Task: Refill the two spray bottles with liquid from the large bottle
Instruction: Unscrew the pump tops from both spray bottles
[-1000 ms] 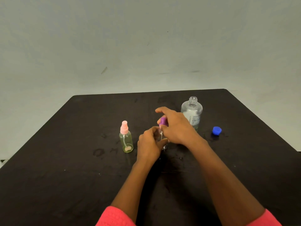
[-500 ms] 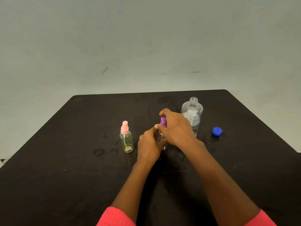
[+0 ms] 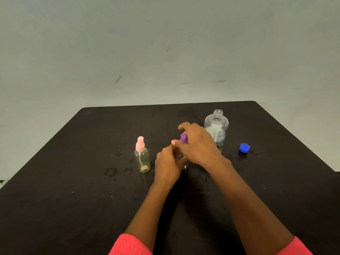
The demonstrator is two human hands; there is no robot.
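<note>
A small spray bottle with a purple cap [image 3: 183,138] stands at the table's middle, mostly hidden by my hands. My left hand [image 3: 168,165] grips its clear body from the left. My right hand [image 3: 196,144] pinches the purple cap from the right. A second small greenish spray bottle with a pink cap [image 3: 142,157] stands upright to the left, untouched. The large clear bottle [image 3: 217,127] stands open behind my right hand, with a little liquid in it.
The large bottle's blue cap [image 3: 244,148] lies on the black table [image 3: 73,181] to the right. Wet marks dot the tabletop around the bottles. A pale wall rises behind the table's far edge.
My right hand's fingers have shifted around the purple cap, thumb now further left. The left hand and both other bottles stay where they were.
</note>
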